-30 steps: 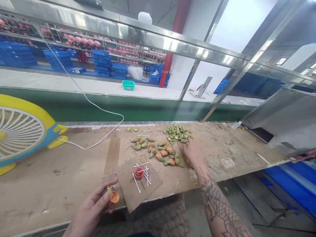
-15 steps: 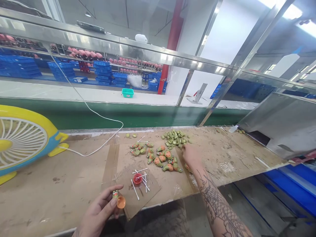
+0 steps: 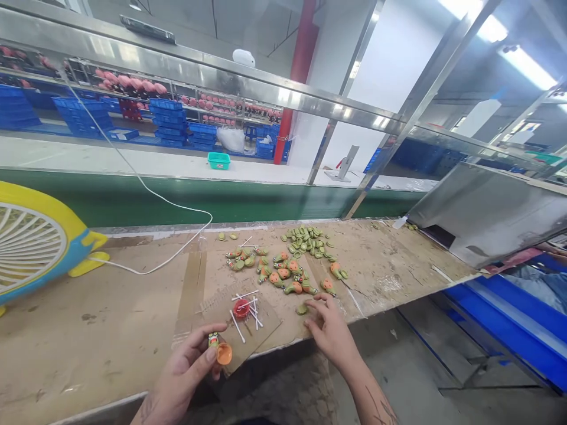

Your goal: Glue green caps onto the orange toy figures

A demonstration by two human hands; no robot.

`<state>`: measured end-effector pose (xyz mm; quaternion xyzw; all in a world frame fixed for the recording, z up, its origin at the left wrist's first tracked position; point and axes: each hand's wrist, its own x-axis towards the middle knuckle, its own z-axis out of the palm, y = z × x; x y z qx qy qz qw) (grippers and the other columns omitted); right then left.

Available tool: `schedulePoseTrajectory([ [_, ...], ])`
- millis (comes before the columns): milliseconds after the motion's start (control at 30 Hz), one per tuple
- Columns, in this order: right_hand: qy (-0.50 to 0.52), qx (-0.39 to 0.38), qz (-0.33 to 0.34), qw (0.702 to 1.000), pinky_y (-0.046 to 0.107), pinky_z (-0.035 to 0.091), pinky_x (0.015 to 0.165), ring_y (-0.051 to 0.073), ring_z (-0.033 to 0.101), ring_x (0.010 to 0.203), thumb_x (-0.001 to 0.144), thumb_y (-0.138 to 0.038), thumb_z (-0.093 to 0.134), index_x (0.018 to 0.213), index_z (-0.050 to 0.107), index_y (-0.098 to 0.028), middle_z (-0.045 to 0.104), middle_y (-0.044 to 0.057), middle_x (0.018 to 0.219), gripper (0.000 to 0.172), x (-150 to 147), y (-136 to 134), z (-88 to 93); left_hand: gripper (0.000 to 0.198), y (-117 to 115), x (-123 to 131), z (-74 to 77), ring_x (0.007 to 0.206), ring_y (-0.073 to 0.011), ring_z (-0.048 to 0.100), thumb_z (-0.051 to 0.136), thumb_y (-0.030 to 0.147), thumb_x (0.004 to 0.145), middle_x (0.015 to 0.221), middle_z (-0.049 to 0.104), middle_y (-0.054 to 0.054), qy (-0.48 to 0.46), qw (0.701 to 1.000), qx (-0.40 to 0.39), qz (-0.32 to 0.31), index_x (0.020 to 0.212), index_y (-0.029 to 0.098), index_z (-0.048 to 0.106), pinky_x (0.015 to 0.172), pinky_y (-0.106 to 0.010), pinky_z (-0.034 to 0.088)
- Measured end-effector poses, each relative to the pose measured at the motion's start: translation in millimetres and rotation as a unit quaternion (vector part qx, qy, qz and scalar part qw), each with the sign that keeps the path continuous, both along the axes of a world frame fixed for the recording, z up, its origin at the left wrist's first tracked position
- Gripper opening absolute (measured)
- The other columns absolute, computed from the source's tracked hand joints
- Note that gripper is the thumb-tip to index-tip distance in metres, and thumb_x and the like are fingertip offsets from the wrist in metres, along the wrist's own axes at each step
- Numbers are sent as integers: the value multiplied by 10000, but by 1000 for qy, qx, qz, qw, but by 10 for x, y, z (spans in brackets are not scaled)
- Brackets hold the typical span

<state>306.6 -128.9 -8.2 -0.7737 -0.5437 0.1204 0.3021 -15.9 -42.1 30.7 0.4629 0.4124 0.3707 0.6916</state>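
Observation:
My left hand (image 3: 186, 369) is closed around a small painted figurine (image 3: 214, 340) with a green body and red-and-white details. Its hollow orange end (image 3: 224, 354) faces up beside my thumb. My right hand (image 3: 328, 327) pinches a small oval green piece (image 3: 302, 309) at its fingertips, just above the cardboard near the front edge. Beyond it lies a cluster of green and orange figurines (image 3: 286, 273). A heap of similar green oval pieces (image 3: 308, 241) sits behind them.
Between my hands, a red pot (image 3: 241, 308) with cotton swabs (image 3: 238, 327) around it stands on a cardboard piece (image 3: 266, 323). A yellow and blue fan (image 3: 66, 236) is at left, its white cable (image 3: 177, 206) crossing the table. A metal box (image 3: 491, 212) stands at right.
My right hand has come back from the green heap toward the front edge, bringing a green oval piece. My left hand keeps its figurine. The view has shifted slightly.

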Motion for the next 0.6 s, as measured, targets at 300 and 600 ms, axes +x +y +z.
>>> schedulePoseTrajectory([
  [300,34,-19,-78,996,504,498,948,358,676,1014,844,-289,663,939,725,-181,717,158,986,157,-293,289,163,627,-198,-54,-34,619,-159,583,880,618,700,820,717,-17,-32,999,15,13,1166,227,728,611,-299,514],
  [600,269,116,103,951,324,575,846,229,660,1052,833,-354,719,983,673,-245,646,92,1190,191,-771,-86,550,472,-153,127,-53,837,-177,659,966,435,670,957,747,-41,-106,992,20,-73,1033,219,754,727,-249,520],
])
